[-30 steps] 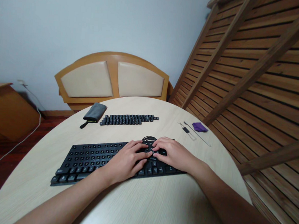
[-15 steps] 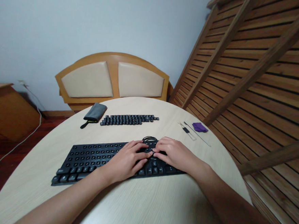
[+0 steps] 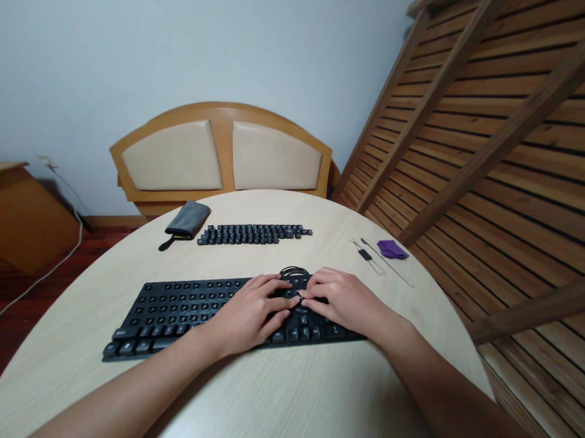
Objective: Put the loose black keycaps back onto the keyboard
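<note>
Black plastic makes up the long flat keyboard [image 3: 179,302] on the near side of the pale wooden table [image 3: 280,398]. Many keys are off, sitting far away as small black loose keys [image 3: 249,233]; the nearest row stays on. The bare left hand [image 3: 248,313] spreads its fingers on the keyboard's right part. The bare right hand [image 3: 340,297] bunches its fingers there; whether they pinch a key, one cannot tell. Both have hardly moved since the earlier frame.

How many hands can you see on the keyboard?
2. The left hand is on the middle of the keyboard, and the right hand is on its right part. Neither hand is hidden.
</note>
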A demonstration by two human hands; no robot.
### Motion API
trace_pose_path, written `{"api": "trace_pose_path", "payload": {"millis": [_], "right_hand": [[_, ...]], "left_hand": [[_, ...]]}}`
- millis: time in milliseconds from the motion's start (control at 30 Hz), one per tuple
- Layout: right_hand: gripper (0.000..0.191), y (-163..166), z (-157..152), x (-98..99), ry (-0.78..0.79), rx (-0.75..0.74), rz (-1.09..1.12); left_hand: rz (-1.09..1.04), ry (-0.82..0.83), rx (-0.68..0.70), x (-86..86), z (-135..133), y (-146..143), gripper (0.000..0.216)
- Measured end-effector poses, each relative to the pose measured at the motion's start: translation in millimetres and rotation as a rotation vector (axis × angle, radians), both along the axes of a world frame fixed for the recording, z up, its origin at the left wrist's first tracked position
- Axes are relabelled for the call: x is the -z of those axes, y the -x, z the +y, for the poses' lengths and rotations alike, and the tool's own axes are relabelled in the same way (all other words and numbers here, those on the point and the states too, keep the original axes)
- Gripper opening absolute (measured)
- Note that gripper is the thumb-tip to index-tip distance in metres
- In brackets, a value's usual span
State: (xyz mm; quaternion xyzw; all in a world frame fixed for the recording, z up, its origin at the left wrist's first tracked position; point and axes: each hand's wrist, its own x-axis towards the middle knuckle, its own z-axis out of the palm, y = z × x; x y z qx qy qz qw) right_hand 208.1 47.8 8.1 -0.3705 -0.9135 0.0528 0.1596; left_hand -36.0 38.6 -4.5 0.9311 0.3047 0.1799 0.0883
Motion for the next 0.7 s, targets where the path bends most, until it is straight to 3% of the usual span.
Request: {"api": "trace_pose_path", "payload": {"millis": [267, 533, 700], "right_hand": [[0.021, 1.4, -1.1, -0.8, -0.068, -0.044, -0.001], [0.014, -0.5, 5.9, 9.6, -0.021, -0.055, 0.137], [0.016, 0.7, 15.2, 13.9, -0.048, 0.111, 0.278]], "left_hand": [[0.016, -0.003, 0.000, -1.8, 0.0, -1.0, 0.028], [-0.015, -0.007, -0.013, 3.1, -0.9, -0.8, 0.029], [-0.065, 0.000, -0.096, 4.5, -2.6, -3.1, 0.036]]}}
